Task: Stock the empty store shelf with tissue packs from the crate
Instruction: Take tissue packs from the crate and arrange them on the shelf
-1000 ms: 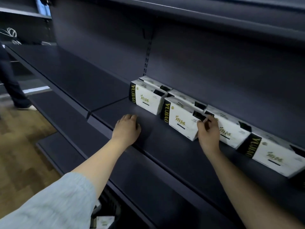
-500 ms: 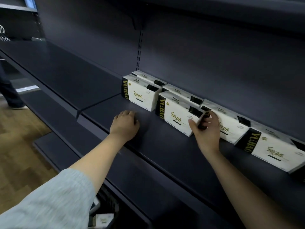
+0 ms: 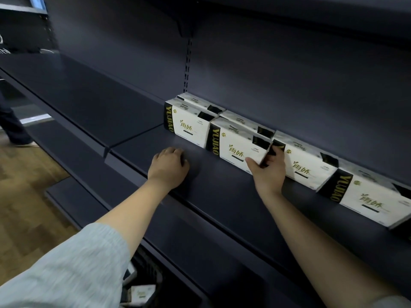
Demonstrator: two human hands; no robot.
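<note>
Dark navy shelf (image 3: 222, 196); tissue packs (image 3: 238, 150) white with black ends — gold lettering and leaf marks; sleeve (image 3: 73, 267) pale grey-blue; floor (image 3: 24, 196) brown wood-grain.

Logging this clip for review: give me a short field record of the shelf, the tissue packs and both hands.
shelf: dark shelf, mostly bare at the left
packs: six tissue packs visible, at the back
front row: four packs, side by side
second pack from left: gripped at its right end
right hand: fingers curled round that end
left hand: rests on shelf, holds nothing
crate: partly visible below
</note>
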